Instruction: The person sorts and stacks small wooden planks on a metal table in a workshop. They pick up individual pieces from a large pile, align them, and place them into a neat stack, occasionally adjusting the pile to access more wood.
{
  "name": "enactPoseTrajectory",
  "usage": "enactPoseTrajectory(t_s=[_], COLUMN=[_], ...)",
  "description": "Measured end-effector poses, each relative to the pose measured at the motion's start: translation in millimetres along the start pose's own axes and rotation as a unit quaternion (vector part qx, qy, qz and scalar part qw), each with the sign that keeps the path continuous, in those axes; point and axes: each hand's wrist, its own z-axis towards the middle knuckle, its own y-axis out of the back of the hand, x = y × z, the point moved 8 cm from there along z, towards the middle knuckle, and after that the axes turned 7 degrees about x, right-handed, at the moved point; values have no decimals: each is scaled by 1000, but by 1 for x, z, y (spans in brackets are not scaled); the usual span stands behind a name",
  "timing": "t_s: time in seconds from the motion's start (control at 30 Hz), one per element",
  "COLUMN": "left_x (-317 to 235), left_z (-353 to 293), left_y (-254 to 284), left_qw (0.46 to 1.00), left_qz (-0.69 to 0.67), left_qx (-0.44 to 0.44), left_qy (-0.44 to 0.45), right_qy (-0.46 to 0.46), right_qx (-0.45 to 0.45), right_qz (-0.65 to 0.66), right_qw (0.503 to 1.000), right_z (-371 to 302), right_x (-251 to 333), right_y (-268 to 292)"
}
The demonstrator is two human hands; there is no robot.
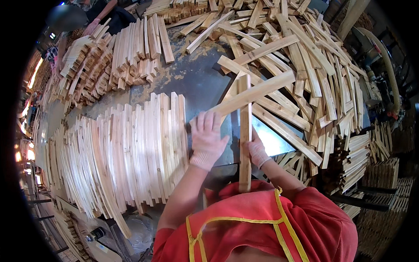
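Note:
My right hand (257, 149), in a pale knit glove, is closed around a narrow wooden slat (245, 135). This slat points away from me, its near end by my red apron. My left hand (207, 136), gloved alike, lies palm down with fingers stretched and the thumb apart. Its fingertips are at the near left end of a second wooden slat (262, 89), which slants across the far part of the first. Whether they press on it I cannot tell. Close on the left of that hand stands a long row of slats (131, 148) set side by side.
A large loose heap of slats (310, 65) covers the table's right and far side. More stacked slats (87, 61) stand at the far left, near another person's arm (104, 11). The grey tabletop (187, 74) shows between them. A ribbed hose (390, 74) hangs at the right.

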Motion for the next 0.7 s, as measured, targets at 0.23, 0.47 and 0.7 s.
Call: enactPoseTrajectory(t_s=[0.23,0.47,0.7], left_x=[46,47,64], left_z=[78,-18,-85], left_y=[-72,-69,-94], left_qw=[978,949,911], left_qz=[67,42,-76], left_qx=[179,199,272], left_qy=[86,239,300], right_qy=[89,163,6], right_qx=[40,-58,-57], right_qz=[-118,-684,-724], right_qw=[988,708,687], right_z=[5,23,26], right_x=[14,86,63], right_y=[37,130,139])
